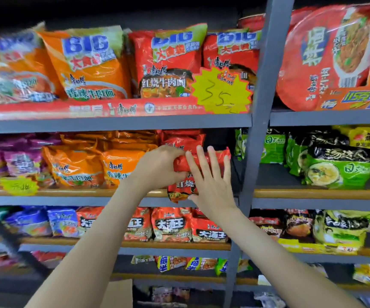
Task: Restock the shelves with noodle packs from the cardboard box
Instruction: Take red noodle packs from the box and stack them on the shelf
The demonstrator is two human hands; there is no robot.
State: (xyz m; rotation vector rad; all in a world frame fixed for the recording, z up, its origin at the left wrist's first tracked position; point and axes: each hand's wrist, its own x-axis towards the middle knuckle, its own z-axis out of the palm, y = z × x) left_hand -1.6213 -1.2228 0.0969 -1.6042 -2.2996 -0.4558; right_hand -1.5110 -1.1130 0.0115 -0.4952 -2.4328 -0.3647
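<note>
"Red noodle pack [180,185], where has it got to?"

"At the front edge of the middle shelf [90,193], right of the orange packs [75,167] and in front of a few red packs [182,138] stacked further back. It is bent, and its lower end hangs over the shelf lip, so I'd say it is not seated yet."

"Which hand has it?"

"The left hand [157,167] has fingers and thumb curled round the pack's upper left part, gripping it. The right hand [210,183] is flat, fingers straight and spread, laid against the pack's right side; it holds nothing."

"How much of the job is done?"

"Hard to say in full. The shelves above and below look well filled. This red row has a dark gap on its right, by the grey upright [261,107], so by my reckoning more packs could go there."

"And the box?"

"Only a brown cardboard flap [118,292] shows at the near bottom edge; what is left inside cannot be seen."
</note>
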